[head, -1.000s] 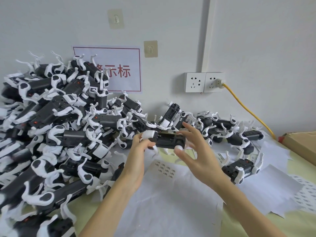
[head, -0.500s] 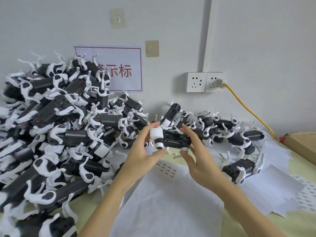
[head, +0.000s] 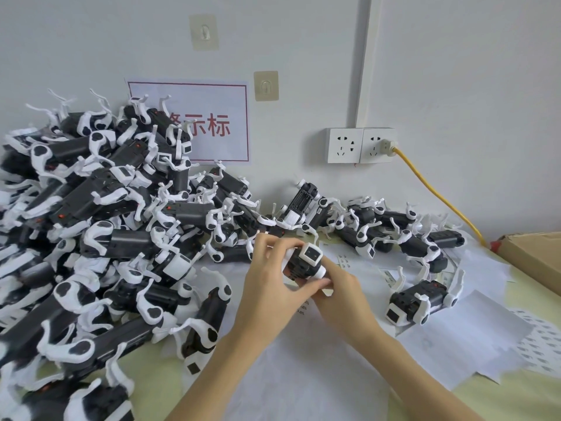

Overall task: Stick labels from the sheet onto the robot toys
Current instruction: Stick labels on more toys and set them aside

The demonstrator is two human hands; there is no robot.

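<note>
Robot toy (head: 304, 260): black and white, raised over the label sheet (head: 344, 259), white end toward camera
Left hand (head: 271, 291): fingers curled round its body
Right hand (head: 340, 291): pinching its underside
Pile (head: 100, 226): crowded just left
Risk: a loosened grip may drop the toy onto the pile; any label is hidden

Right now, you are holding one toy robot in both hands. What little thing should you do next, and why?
Probably press the label down with the right hand, though no label can be seen. The left hand grips the robot toy from the side, and the right fingers pinch its lower end, so it is held steady above the label sheet. After that it could join the smaller row on the right.
</note>
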